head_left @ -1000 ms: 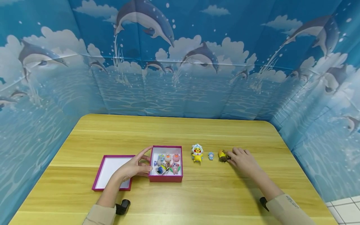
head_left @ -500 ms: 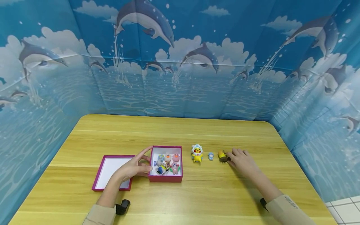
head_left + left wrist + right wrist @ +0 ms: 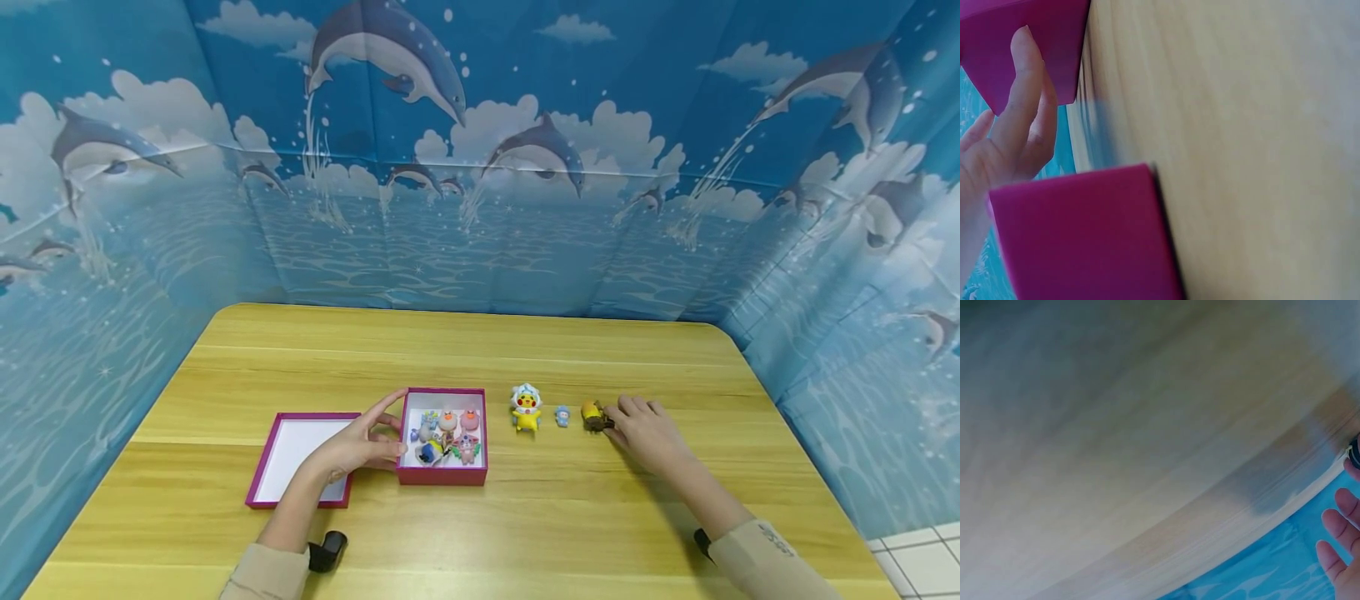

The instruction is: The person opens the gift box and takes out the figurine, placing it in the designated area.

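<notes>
My left hand (image 3: 352, 450) rests against the left wall of a magenta box (image 3: 442, 477), thumb near its front and index finger at its back corner. In the left wrist view, the thumb (image 3: 1024, 69) touches the box's outer wall (image 3: 1060, 37). White inside, the box holds several small toy figurines (image 3: 447, 421). To the right, my right hand (image 3: 651, 432) pinches the dark part of a small yellow-and-brown figurine (image 3: 592, 416) lying on the table. My fingers hide its right end. In the right wrist view only fingertips (image 3: 1338, 525) and a dark bit show at the edge.
A yellow figurine in a white hood (image 3: 527, 408) and a tiny blue figurine (image 3: 562, 416) stand in a row left of the right hand. The magenta lid (image 3: 300, 450), white inside up, lies partly under the left forearm. A dolphin-print curtain (image 3: 480, 233) surrounds the wooden table (image 3: 525, 542).
</notes>
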Available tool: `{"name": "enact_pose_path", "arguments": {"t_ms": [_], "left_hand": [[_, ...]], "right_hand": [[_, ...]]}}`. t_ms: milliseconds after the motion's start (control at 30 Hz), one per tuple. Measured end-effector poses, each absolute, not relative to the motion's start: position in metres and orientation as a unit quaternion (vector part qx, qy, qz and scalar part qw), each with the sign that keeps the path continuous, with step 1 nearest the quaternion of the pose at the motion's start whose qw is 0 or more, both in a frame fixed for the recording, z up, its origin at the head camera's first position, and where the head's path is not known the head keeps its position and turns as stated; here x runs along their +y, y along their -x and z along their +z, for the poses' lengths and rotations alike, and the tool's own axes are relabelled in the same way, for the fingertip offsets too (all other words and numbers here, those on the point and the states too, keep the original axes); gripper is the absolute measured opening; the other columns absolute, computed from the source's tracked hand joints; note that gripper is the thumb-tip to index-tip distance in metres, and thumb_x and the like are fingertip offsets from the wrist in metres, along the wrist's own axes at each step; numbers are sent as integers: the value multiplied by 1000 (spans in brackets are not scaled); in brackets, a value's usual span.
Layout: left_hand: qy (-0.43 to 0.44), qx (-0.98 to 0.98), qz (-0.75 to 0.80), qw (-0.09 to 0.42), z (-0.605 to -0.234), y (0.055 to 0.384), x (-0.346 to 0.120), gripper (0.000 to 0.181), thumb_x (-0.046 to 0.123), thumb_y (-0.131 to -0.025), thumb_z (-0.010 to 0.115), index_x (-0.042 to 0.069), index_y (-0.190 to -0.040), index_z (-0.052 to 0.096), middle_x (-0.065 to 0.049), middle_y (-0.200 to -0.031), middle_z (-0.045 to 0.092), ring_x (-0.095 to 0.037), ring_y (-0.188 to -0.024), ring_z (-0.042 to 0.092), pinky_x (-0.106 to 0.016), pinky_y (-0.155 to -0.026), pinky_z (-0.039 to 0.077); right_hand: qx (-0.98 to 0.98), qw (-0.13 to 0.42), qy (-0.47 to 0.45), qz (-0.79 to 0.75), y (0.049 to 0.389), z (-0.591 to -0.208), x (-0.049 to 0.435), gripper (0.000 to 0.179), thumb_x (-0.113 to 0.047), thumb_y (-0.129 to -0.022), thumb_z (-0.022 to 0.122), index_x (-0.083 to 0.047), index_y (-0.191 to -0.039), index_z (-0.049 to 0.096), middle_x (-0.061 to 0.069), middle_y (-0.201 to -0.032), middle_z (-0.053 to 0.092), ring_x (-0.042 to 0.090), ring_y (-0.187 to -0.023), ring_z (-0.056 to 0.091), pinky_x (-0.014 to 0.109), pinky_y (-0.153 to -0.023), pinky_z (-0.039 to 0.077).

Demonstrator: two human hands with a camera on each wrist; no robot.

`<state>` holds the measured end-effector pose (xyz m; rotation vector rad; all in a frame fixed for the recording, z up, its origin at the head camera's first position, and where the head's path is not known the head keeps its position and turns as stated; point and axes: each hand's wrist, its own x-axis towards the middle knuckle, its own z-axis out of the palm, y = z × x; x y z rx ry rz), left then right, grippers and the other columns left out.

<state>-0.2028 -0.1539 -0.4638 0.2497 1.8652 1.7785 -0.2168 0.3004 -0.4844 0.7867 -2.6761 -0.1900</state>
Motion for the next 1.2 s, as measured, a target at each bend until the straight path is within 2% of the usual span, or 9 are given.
{"name": "enact_pose_path", "arguments": {"t_ms": [233, 467, 567, 733, 1000, 1200], "left_hand": [[-91, 693, 661, 273, -464, 203, -154, 84, 5, -82, 66, 24, -147, 16, -22, -124, 28, -23, -89, 52, -43, -76, 54], [-92, 691, 663, 274, -463, 203, -154, 85, 6, -81, 68, 24, -147, 16, -22, -123, 28, -23, -88, 53, -44, -77, 54], [-92, 690, 664, 274, -463, 203, -155, 85, 6, -81, 68, 24, -147, 16, -22, -123, 28, -23, -88, 53, -44, -77, 54], [-91, 688, 665, 275, -463, 202, -154, 85, 7, -81, 68, 24, -147, 16, -22, -124, 28, -23, -89, 54, -44, -77, 54], [-93, 691, 663, 274, -462, 202, -154, 85, 6, -82, 67, 23, -147, 16, -23, -124, 28, -23, -88, 54, -44, -77, 54], [-94, 686, 665, 279, -461, 202, -154, 86, 9, -81, 69, 23, -147, 15, -23, -124, 27, -23, -88, 53, -44, -77, 54]], "right_hand": [[-950, 154, -265, -59, 217, -483, 300, 31, -29, -79, 71, -7, -98, 62, 6, -85, 51, 27, -81, 53, 45, -72, 45], [-965, 113, -236, -29, 218, -466, 296, 46, -34, -78, 69, -5, -112, 58, 10, -99, 54, 32, -95, 52, 52, -81, 41], [-964, 126, -233, -23, 218, -454, 287, 47, -33, -78, 68, -6, -115, 56, 10, -102, 55, 32, -97, 52, 53, -83, 41], [-956, 166, -240, -29, 217, -437, 262, 44, -31, -79, 67, -7, -113, 55, 9, -98, 55, 30, -92, 54, 50, -82, 42], [-955, 156, -252, -28, 213, -424, 219, 48, -33, -83, 65, -8, -121, 51, 8, -106, 54, 28, -96, 52, 49, -87, 41], [-944, 176, -279, -17, 213, -423, 186, 44, -34, -84, 64, -11, -120, 53, 5, -104, 54, 25, -95, 53, 46, -89, 41]]}}
